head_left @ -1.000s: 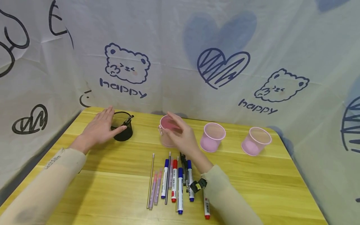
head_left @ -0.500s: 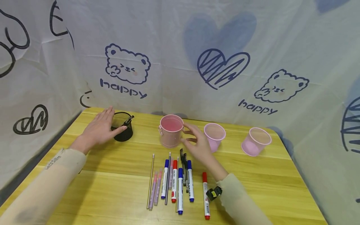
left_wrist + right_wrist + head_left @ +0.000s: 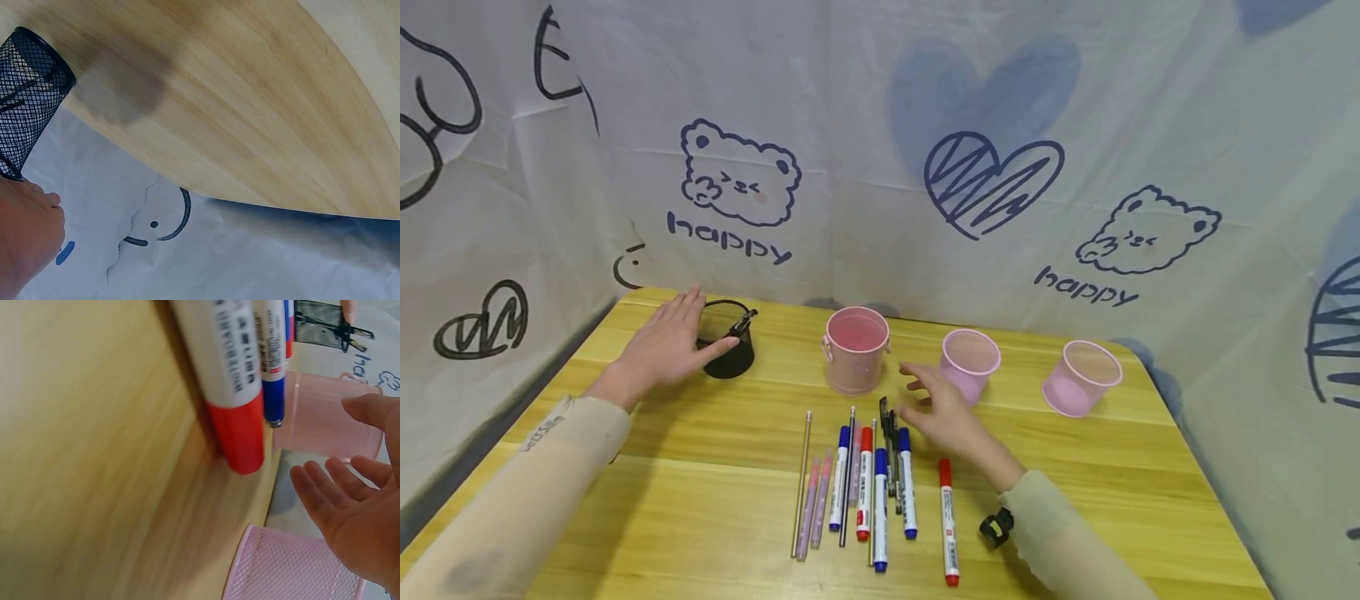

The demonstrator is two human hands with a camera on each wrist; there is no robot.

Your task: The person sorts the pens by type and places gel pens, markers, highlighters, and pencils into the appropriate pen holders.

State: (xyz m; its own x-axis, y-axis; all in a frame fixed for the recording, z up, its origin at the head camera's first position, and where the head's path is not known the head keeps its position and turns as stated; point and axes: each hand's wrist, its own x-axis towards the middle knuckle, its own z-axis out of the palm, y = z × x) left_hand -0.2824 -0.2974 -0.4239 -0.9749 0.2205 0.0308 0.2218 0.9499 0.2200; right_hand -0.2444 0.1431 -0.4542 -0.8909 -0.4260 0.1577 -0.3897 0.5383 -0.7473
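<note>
Left of the handled pink bucket (image 3: 856,367), the left hand (image 3: 664,340) is flanking a black mesh pen holder (image 3: 730,363) with straight fingers and spread thumb. Just right of that bucket, the right hand (image 3: 951,421) is hovering, fingers loosely bent, thumb apart

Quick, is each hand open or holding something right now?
Left hand: open, fingers straight, thumb spread, at the black mesh cup.
Right hand: open, fingers loosely bent, holding nothing.
</note>
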